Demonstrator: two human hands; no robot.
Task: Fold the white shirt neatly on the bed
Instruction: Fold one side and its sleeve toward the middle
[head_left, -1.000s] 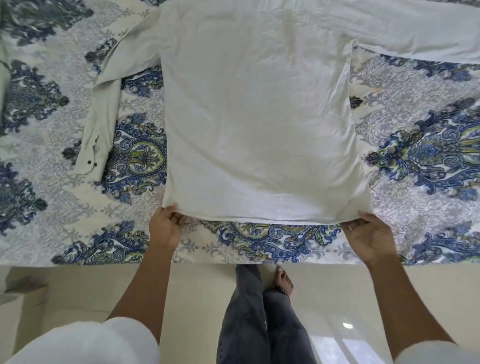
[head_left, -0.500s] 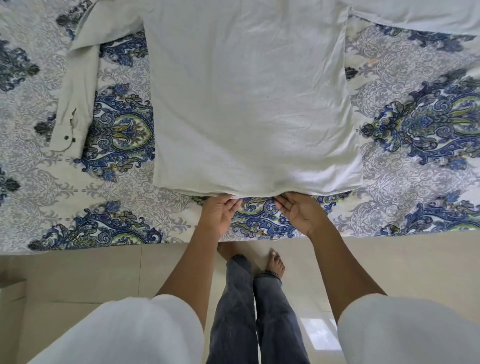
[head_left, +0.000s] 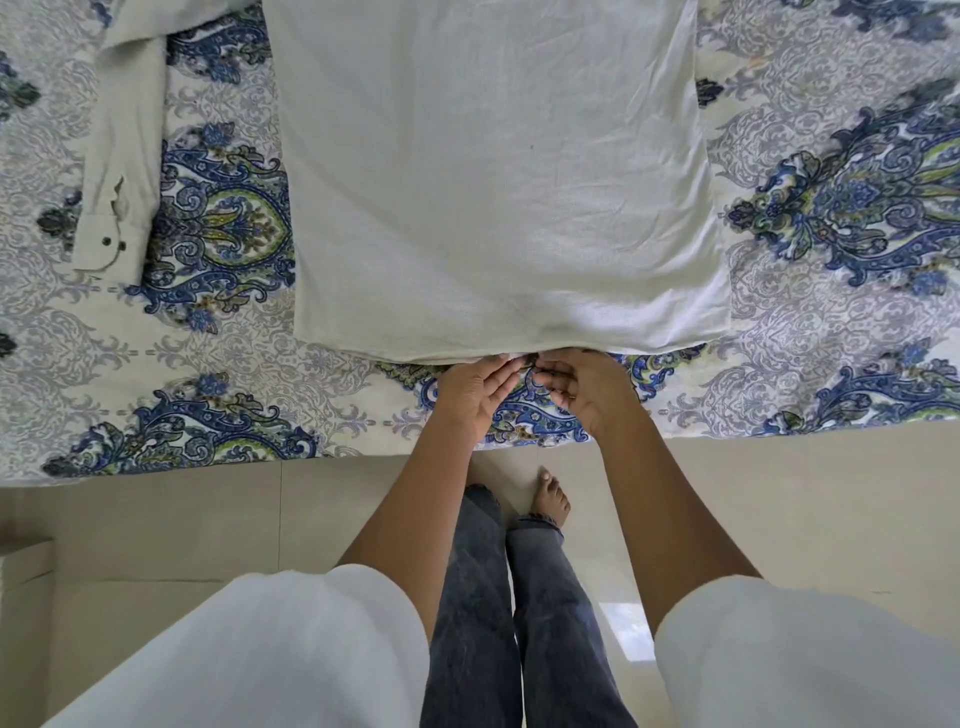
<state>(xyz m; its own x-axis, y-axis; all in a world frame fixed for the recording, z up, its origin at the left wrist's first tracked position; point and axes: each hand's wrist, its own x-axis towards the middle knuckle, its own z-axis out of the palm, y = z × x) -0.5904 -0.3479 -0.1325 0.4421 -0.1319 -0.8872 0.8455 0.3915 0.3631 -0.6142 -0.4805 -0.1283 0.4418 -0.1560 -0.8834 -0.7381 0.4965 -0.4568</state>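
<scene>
Two hands meet at the middle of the white shirt's (head_left: 493, 182) hem (head_left: 395, 357), close to the near edge of the bed (head_left: 218, 457). From my feed, the right hand (head_left: 584, 389) has its fingers curled and pinches the hem's edge against the thumb. The left hand (head_left: 475, 392) is just beside it, nearly touching, with fingers held close together and tips on the same edge. I cannot tell whether it pinches the cloth or only touches it.

The shirt lies flat and spread out on the paisley bedsheet (head_left: 841, 208), its plain side up, with light creases running towards the hem. Its collar end is cut off by the top of the view. One shirt sleeve (head_left: 130, 156) lies along the left, apart from the body, ending in a cuff (head_left: 111, 244) with two dark buttons.

Below the bed I see a cream tiled floor (head_left: 779, 519), the person's legs in dark jeans (head_left: 478, 597), and one bare foot (head_left: 550, 501) pointing at the bed.
</scene>
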